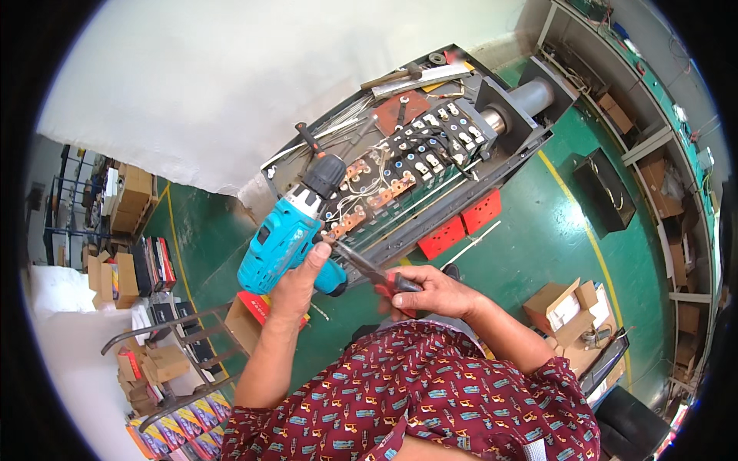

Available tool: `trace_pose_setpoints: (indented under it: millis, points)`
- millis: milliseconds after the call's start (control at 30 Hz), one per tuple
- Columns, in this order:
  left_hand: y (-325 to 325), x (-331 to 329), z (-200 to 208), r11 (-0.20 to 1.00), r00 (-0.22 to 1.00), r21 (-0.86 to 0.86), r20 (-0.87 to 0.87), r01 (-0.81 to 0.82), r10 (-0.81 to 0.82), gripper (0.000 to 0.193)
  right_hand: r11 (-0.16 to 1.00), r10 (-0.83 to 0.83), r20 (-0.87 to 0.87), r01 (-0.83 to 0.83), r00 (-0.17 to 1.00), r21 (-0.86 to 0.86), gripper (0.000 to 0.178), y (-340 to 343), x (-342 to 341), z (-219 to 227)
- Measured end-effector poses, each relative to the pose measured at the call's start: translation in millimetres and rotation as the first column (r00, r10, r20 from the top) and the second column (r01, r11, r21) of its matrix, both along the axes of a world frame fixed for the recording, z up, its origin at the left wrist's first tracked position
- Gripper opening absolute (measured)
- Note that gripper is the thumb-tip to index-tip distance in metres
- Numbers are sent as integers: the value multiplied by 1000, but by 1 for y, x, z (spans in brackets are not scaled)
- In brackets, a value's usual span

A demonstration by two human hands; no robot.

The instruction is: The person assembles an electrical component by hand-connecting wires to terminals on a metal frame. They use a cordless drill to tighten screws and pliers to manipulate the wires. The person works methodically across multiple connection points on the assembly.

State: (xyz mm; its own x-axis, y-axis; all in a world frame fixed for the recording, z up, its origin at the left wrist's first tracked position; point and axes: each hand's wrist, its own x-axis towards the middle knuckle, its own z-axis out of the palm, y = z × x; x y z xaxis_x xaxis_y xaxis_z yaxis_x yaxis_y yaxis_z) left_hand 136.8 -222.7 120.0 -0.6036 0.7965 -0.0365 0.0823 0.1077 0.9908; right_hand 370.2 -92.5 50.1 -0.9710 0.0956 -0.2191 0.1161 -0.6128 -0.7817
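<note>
My left hand [298,283] is closed about the grip of a teal cordless drill [280,237], its thumb showing on top. The drill's black chuck [324,175] points away over the near end of a long metal frame [384,250]. In my right hand [438,292] is a hand tool with a red-and-black handle [403,284] and a long dark shaft [360,261]. That shaft reaches toward my left thumb; whether they touch I cannot tell. Inside the frame stand rows of black blocks with metal terminals [442,138], copper pieces [392,192] and wires.
A hammer [392,77], a wrench [402,111] and metal rods [330,131] lie on the frame. Red perforated plates [461,223] are on the green floor beyond it. Open cardboard boxes [565,311], a metal cart [181,338] and right-hand shelving [653,146] surround me.
</note>
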Motion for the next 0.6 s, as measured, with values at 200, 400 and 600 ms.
trace_pose_setpoints:
  millis: [200,400,600]
  points:
    - [38,-36,52,918,907,-331,-278,218,-316,45,847,-424,149,450,893,-283,31,12,28,-62]
    - [104,-25,93,740,837,-624,-243,252,-490,45,807,-396,183,436,900,-398,28,28,16,-84]
    - [136,-12,109,630,763,-735,-251,250,-596,33,783,-394,163,423,905,-456,29,29,11,-88]
